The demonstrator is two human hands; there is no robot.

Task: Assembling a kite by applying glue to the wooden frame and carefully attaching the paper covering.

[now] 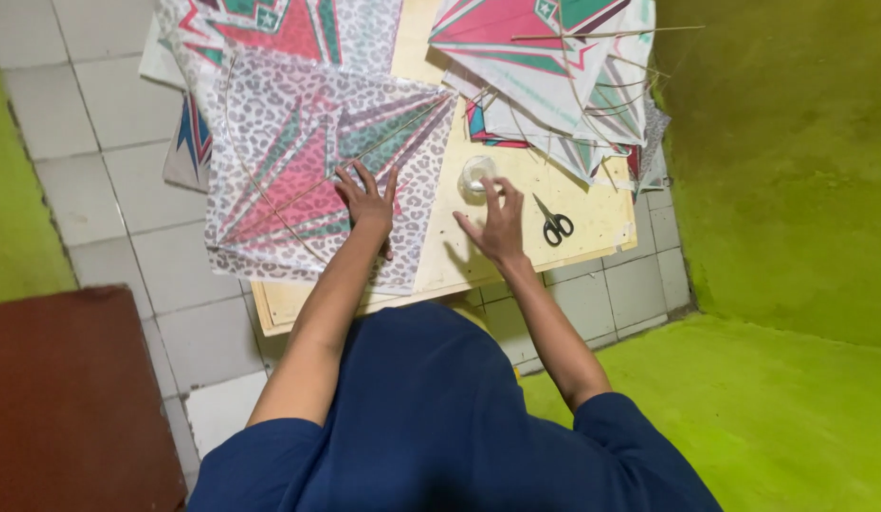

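The fingers of the left hand (366, 204) are spread wide and lie flat on a kite (308, 171). It holds nothing; it only presses the paper. The kite has a grey spotted pattern with a pink and green star shape, and thin sticks cross under the fingers.

The right hand (498, 223) has its fingers open and a little bent, with the tips just at a small clear jar (476, 176); I cannot tell if they touch it. Just right of these fingers lie black scissors (554, 226) on the pale board (592, 213).

Beyond the fingers, at the far end of the board, is a stack of kites (554, 76) in pink, green and white. A second spotted kite (289, 28) lies beyond the left hand.
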